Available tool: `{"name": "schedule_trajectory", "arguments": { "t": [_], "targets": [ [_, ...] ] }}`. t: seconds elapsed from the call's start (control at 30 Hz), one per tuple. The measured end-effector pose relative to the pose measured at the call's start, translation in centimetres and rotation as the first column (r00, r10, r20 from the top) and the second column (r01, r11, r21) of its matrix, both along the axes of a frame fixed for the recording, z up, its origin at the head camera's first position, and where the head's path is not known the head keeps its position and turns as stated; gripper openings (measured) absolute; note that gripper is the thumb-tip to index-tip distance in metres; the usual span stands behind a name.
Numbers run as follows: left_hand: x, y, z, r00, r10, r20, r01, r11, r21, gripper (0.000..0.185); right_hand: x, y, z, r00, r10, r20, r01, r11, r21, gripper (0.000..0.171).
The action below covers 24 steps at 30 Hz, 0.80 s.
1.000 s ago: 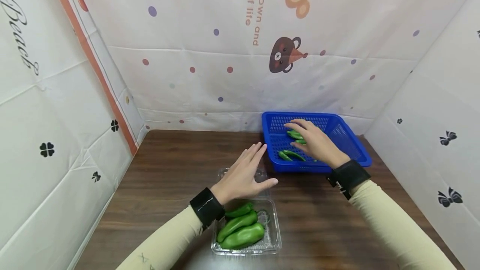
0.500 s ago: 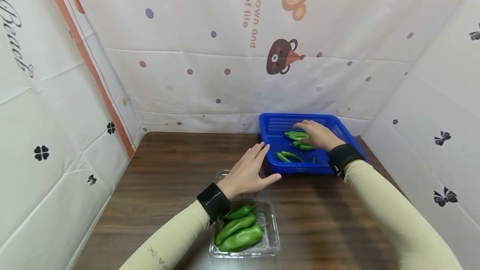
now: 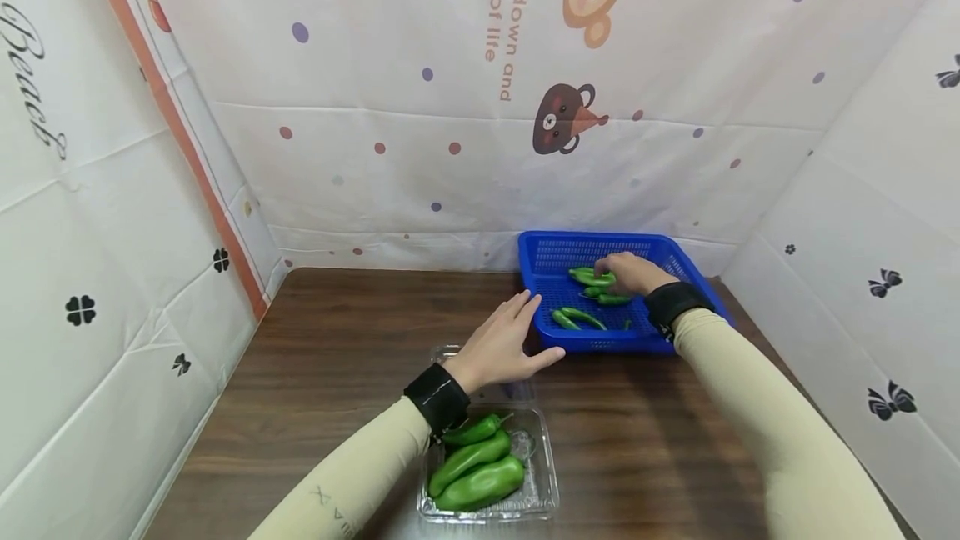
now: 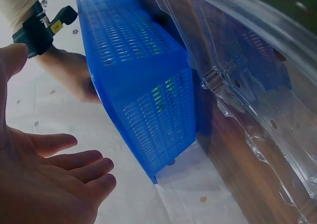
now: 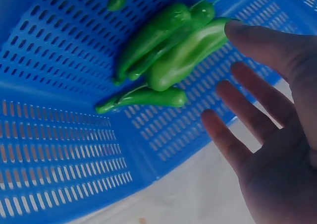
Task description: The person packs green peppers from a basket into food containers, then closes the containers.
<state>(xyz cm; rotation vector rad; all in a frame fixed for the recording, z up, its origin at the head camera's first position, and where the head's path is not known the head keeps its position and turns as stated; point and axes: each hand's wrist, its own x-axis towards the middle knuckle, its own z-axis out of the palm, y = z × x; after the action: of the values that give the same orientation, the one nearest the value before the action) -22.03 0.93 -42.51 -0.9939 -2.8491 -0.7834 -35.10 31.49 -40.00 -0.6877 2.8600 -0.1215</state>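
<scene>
Nearest to me, just behind my left wrist, sits a clear plastic tray (image 3: pixel 542 486) on the dark wooden counter (image 3: pixel 337 373). Three fat green peppers (image 3: pixel 472 473) lie side by side in it, stems pointing away from me, and its hinged lid (image 4: pixel 257 100) lies flat on the counter past them, under my left palm.

My left hand (image 3: pixel 504 346) hovers over that lid with the fingers straight and held together, the thumb spread wide toward the right — nothing in it. Its fingertips come close to the near left corner of the blue basket (image 3: pixel 540 250); from the left wrist view there is a gap between them and the basket wall.

Farther out and to the right of my left hand, the blue basket stands at the back of the counter, close to the patterned sheet (image 3: pixel 450 107) that hangs behind it. My right hand (image 3: pixel 632 272) reaches down inside it. In the right wrist view the fingers (image 5: pixel 262 45) are spread and only lightly bent, and one fingertip touches the end of the large pepper (image 5: pixel 185 55) in the cluster of chillies on the mesh floor — I am not gripping it. A slimmer chilli (image 5: pixel 148 97) lies just on the near side of that cluster, and two more thin chillies (image 3: pixel 573 317) lie toward the front wall of the basket, between my two hands.
</scene>
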Motion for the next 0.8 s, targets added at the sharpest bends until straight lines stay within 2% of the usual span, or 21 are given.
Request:
{"name": "schedule_trajectory", "arguments": {
  "t": [0.23,0.57,0.8],
  "targets": [
    [-0.4,0.6,0.2,1.0,0.013,0.008,-0.013,1.0,-0.018,0.091,-1.1,-0.1,0.1,1.0,0.008,0.003,-0.008,1.0,0.0,0.032],
    [-0.3,1.1,0.0,1.0,0.019,0.001,-0.019,1.0,-0.018,0.089,-1.8,0.1,-1.0,0.998,-0.026,0.064,0.025,1.0,0.007,0.033],
    [-0.8,1.6,-0.2,0.999,0.038,-0.037,-0.038,0.999,-0.02,0.085,-2.1,0.5,-1.5,0.985,-0.093,0.148,0.088,0.995,0.04,0.052]
  ]
}}
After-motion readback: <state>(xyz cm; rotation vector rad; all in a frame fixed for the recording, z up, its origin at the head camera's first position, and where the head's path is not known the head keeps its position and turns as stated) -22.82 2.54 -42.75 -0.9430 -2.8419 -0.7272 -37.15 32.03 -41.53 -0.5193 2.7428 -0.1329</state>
